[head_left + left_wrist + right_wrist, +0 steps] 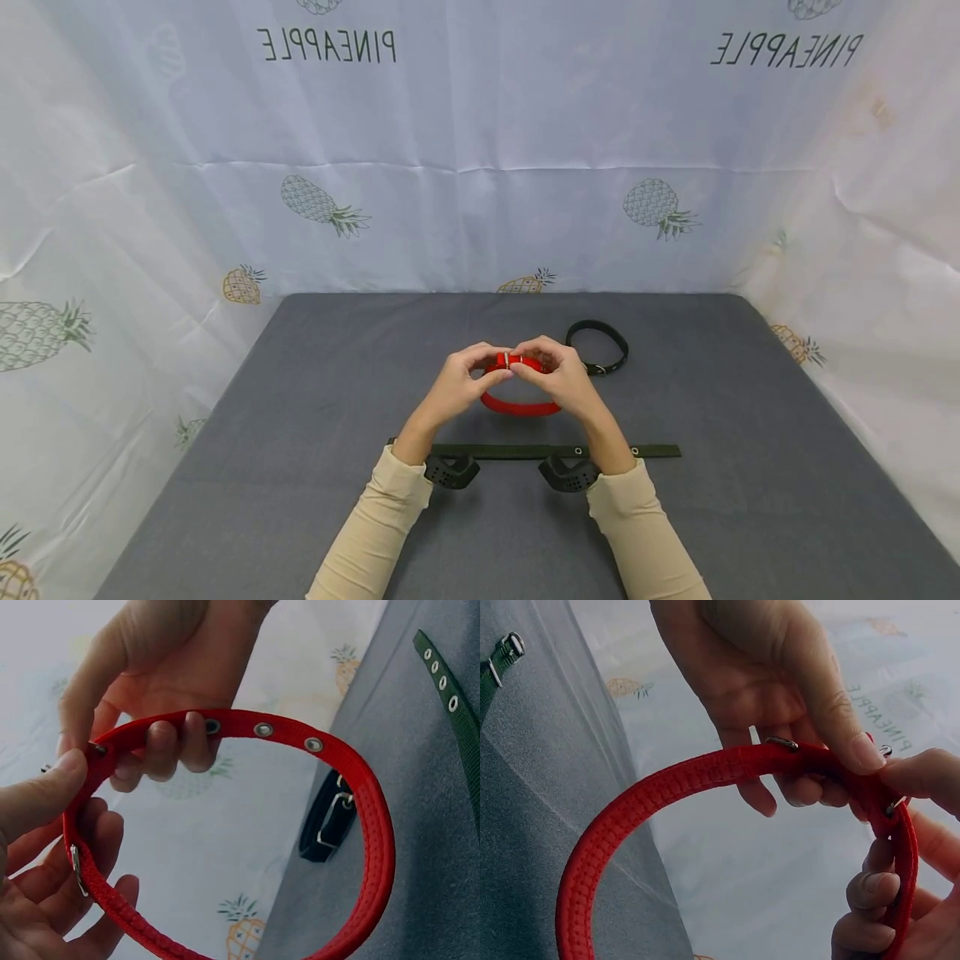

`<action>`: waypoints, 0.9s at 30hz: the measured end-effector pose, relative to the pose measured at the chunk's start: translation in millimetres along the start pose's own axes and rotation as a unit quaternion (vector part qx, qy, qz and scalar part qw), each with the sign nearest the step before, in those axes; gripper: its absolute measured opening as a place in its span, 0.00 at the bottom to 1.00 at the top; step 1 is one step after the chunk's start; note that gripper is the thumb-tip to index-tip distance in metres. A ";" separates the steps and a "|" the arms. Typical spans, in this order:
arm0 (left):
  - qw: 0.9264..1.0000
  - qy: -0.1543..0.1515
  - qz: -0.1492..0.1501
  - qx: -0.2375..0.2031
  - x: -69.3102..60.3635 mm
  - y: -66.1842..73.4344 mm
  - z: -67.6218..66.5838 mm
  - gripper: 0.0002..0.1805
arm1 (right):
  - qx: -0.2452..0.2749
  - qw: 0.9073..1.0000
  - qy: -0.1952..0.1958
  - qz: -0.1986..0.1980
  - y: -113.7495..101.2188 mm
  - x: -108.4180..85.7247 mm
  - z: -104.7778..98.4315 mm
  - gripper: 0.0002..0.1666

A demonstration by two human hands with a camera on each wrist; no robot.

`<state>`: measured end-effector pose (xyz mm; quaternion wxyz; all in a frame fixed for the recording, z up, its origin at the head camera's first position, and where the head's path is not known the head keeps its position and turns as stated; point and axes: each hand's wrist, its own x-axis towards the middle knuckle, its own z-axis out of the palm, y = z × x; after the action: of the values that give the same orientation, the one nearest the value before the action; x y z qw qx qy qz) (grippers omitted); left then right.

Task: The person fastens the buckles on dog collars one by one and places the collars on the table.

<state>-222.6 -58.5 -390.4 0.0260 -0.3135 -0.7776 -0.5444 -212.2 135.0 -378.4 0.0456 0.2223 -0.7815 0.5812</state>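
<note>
A red collar [521, 409] with metal eyelets is held up as a loop between both hands. My left hand [453, 385] pinches it near the metal buckle [894, 805], fingers curled beneath. In the right wrist view that left hand [772, 682] comes in from the top, close to a metal ring [781, 742]. My right hand [562, 379] grips the eyelet end, its thumb tip against the left thumb; in the left wrist view its fingers wrap the strap beside the eyelets [263, 730]. Fingers partly hide the buckle, so how far the strap is through it cannot be told.
A black buckled collar [596, 323] lies looped on the grey table [337, 400], behind and right of the hands. A dark green strap with eyelets [517, 452] stretches across beneath the wrists. Black wrist cameras [452, 472] hang under both forearms. Pineapple-print cloth [480, 225] surrounds the table.
</note>
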 end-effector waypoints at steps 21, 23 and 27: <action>0.998 0.034 0.023 -0.048 0.1 3.8 -0.3 0.13 | 0.022 0.999 0.006 0.034 -2.1 0.3 -1.1 0.13; 0.998 0.034 0.026 -0.045 0.4 3.8 -0.5 0.13 | 0.025 0.999 -0.002 0.039 -2.1 0.1 -1.4 0.15; 0.999 0.029 0.017 -0.037 1.0 3.9 -0.4 0.13 | 0.026 0.999 -0.013 0.038 -2.5 -0.8 -2.0 0.19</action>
<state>-221.5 -57.6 -386.6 0.0466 -0.3116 -0.7505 -0.5810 -210.8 136.6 -375.8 0.0072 0.2011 -0.7748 0.5993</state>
